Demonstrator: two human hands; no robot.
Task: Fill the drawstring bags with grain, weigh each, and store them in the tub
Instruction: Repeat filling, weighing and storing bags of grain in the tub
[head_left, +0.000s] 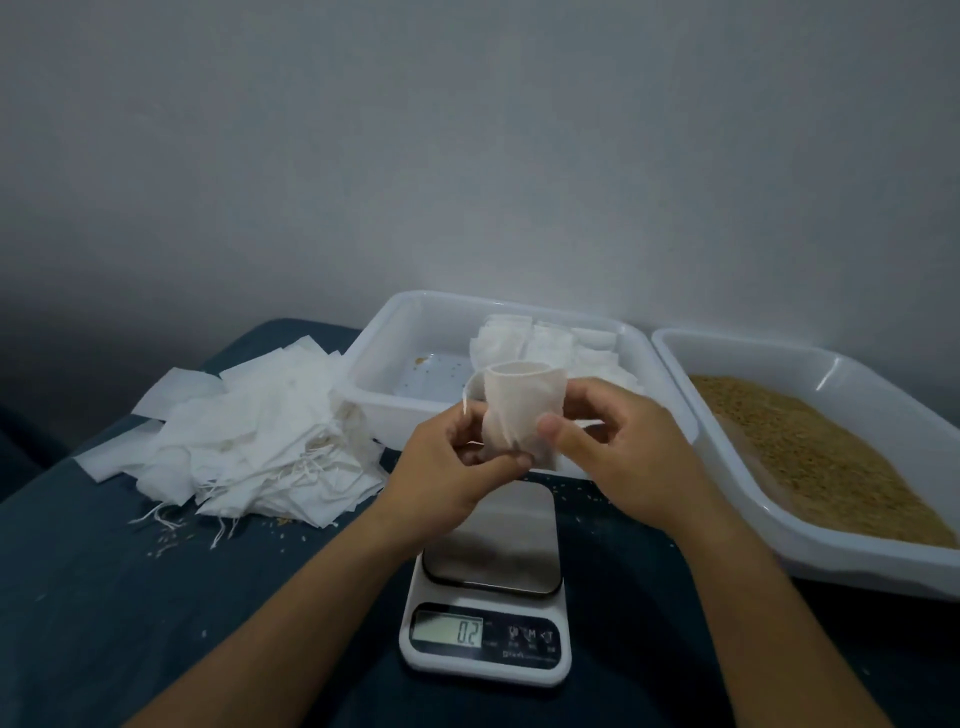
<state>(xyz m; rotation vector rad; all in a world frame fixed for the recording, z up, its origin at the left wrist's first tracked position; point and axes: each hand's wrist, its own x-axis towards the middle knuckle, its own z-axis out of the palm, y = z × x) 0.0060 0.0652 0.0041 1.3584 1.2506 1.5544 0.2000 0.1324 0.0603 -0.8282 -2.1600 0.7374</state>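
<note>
Both hands are holding 1 drawstring bag above the scale: left hand pinching its base, right hand gripping its side. The hands are hiding the bag's bottom; its contents cannot be told.

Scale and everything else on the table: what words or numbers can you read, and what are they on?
"0.2" on the kitchen scale's display; the dot between the digits is faint.
Button labels beside the display: too blurred to read.
Small line of print under the buttons: too small to read.
Drawstring bag in the hands, both tubs, pile of empty bags: no writing visible.
</note>
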